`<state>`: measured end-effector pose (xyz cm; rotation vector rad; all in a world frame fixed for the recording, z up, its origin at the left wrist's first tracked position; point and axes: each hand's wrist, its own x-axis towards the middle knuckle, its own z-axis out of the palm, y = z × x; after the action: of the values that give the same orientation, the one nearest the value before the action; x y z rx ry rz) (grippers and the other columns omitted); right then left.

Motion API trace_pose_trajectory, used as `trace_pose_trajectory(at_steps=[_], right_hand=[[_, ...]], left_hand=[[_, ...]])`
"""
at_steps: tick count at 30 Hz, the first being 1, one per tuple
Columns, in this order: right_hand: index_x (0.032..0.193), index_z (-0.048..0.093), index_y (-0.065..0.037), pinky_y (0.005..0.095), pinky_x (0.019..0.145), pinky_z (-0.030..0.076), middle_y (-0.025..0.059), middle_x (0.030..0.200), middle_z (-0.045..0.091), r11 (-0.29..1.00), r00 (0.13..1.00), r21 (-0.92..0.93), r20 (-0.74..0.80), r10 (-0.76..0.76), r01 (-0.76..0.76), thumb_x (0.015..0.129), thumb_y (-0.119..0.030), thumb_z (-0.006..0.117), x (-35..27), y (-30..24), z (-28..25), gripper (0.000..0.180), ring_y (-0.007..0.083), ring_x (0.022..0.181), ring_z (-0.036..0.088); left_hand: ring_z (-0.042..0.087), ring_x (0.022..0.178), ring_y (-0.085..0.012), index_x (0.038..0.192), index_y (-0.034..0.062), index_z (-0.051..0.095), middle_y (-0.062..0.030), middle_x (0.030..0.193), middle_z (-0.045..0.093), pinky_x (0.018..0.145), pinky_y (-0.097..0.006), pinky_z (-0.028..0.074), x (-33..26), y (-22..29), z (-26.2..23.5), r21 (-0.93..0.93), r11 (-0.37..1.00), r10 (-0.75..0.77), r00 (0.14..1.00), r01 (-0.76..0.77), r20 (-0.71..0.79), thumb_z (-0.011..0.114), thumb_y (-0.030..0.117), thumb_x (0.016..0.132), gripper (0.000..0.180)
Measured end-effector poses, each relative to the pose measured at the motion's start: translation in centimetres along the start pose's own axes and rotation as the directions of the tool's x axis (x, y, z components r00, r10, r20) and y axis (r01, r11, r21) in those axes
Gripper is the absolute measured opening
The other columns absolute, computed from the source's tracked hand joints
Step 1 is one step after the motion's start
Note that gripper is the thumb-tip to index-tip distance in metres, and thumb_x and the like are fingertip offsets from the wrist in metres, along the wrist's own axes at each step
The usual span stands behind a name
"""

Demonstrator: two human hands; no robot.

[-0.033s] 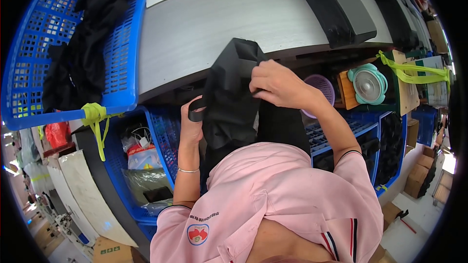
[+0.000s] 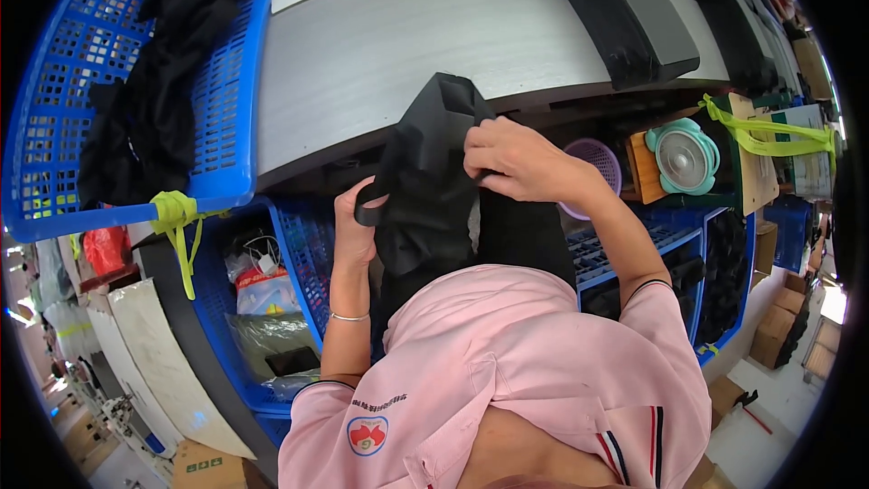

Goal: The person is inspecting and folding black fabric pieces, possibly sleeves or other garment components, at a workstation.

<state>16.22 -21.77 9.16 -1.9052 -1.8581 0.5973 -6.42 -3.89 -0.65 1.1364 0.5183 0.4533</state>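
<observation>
A black fabric bag (image 2: 424, 183) hangs over my lap in front of the table edge, its boxy upper end raised against that edge. My left hand (image 2: 355, 217) is at the bag's left side, fingers closed and partly hidden behind it. A black strap loop (image 2: 367, 209) curves out from the bag over these fingers. On the right side my right hand (image 2: 511, 156) pinches the bag's edge between curled fingers and thumb. The cloth between my hands is creased.
A blue basket (image 2: 237, 118) with black cloth stands at the left of the grey table (image 2: 398, 32). Stacked black pieces (image 2: 625, 14) lie at the table's right. Below are a blue crate (image 2: 312, 294) with plastic bags, a purple basket (image 2: 593, 158) and a small turquoise fan (image 2: 682, 156).
The bag's cloth has shifted slightly and its creases differ. The strap loop at my left hand has tilted a little. Both hands are almost in the same place.
</observation>
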Motion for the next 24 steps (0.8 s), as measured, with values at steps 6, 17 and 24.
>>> trace_pose_trajectory(at_steps=[6,17,24], right_hand=[[0.095,0.06,-0.007,0.0338,0.08,0.045,0.005,0.092,0.059,0.896,0.972,0.385,0.163,0.167,-0.219,0.082,-0.032,0.077,0.0,0.6,-0.9,0.033,0.022,0.085,0.055],[0.097,0.061,-0.003,0.0333,0.069,0.049,0.0079,0.081,0.06,0.927,0.754,0.281,-0.544,0.368,-0.25,0.079,-0.017,0.081,4.8,-1.8,3.6,0.031,0.0202,0.075,0.059],[0.083,0.062,-0.01,0.0168,0.053,0.037,-0.0031,0.07,0.059,0.226,0.674,0.969,-0.233,0.701,0.099,0.084,-0.012,0.079,4.1,2.7,-3.8,0.017,0.0033,0.057,0.048]], left_hand=[[0.064,0.091,-0.0089,0.11,-0.0033,0.072,-0.0021,0.1,0.071,0.082,-0.023,0.05,0.4,0.0,-1.1,0.018,1.0,-0.012,1.0,0.012,-0.02,0.07,0.006,0.09,0.022],[0.063,0.085,-0.0072,0.114,-0.0038,0.071,-0.0014,0.1,0.071,0.078,-0.02,0.05,1.0,0.9,2.3,0.013,1.0,-0.02,0.999,0.02,-0.028,0.066,0.0,0.091,0.024],[0.062,0.084,-0.007,0.11,-0.0033,0.072,-0.0017,0.098,0.071,0.078,-0.022,0.049,2.2,1.1,0.9,0.075,0.996,0.033,0.997,-0.037,0.064,0.066,0.001,0.091,0.021]])
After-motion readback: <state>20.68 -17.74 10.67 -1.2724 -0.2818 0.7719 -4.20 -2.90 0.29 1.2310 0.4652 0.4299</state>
